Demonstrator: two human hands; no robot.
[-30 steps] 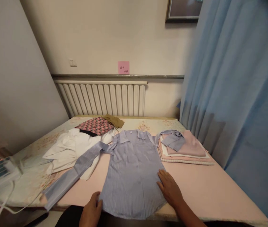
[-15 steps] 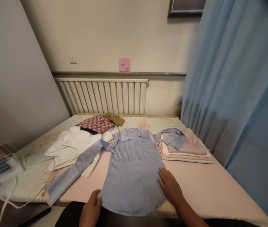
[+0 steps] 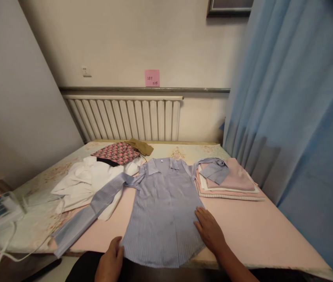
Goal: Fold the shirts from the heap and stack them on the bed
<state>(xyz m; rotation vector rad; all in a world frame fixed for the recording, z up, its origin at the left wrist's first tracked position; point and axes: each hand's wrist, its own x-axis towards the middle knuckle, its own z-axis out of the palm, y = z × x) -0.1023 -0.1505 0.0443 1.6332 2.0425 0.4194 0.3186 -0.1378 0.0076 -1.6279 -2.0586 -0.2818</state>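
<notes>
A blue striped shirt (image 3: 163,211) lies spread front side up, collar away from me. Its lower hem reaches over the near edge of the bed. One sleeve stretches to the lower left; the other is bunched on a folded stack at the right. My left hand (image 3: 109,260) is closed at the shirt's lower left edge, thumb and forefinger at the fabric. On the opposite side edge, my right hand (image 3: 210,231) rests flat, fingers stretched out over the cloth.
Folded pink and white cloths (image 3: 233,182) are stacked at the right. White clothing (image 3: 80,180), a red patterned garment (image 3: 117,152) and an olive cloth (image 3: 140,147) lie at the left. A power strip (image 3: 4,209) with white cables is at the far left. A blue curtain (image 3: 272,117) hangs at the right.
The view has shifted slightly, so everything sits a little further left and up. Both hands stay at the shirt's side edges, and the shirt lies as before.
</notes>
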